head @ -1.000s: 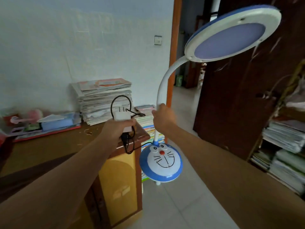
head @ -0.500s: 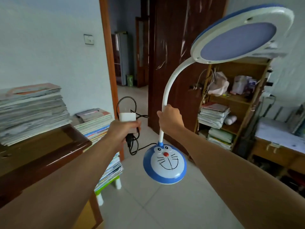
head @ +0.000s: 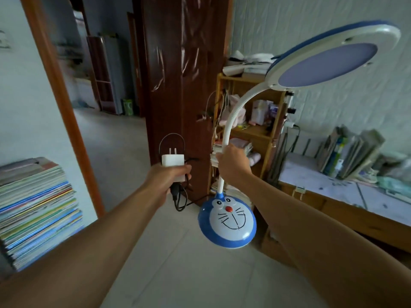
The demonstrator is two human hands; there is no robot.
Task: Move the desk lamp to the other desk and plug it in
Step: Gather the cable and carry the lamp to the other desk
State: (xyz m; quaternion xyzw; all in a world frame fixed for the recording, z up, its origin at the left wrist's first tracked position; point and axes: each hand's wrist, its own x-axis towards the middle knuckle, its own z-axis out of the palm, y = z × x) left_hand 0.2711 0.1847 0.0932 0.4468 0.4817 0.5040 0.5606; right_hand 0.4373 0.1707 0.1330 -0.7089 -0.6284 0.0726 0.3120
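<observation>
At the far left, a stack of colourful books (head: 37, 210) fills the lower corner; half a second ago it sat nearer the middle of the view with a dark wooden desk in front of it, and that desk has now slipped out of sight. Beside the stack runs an orange-brown door frame (head: 60, 103), and past it a dark wooden wardrobe (head: 184, 85) has shifted from centre-right to centre. The left hand (head: 169, 176) reaches forward with its fingers curled tight around a white plug adapter (head: 173, 162), prongs pointing up, while a black cord (head: 180, 196) loops above it and dangles below toward the lamp. Just to its right, the right hand (head: 233, 162) is wrapped around the white bendy neck of the desk lamp (head: 226, 222), which hangs in the air above the tiled floor, its blue cartoon-cat base tilted toward the camera and its round head up at the top right. Behind the lamp stands a cluttered wooden shelf (head: 251, 130). At the far right, a second desk (head: 333, 185) covered with pale paper, with books leaning along its back, shows far more fully than before.
</observation>
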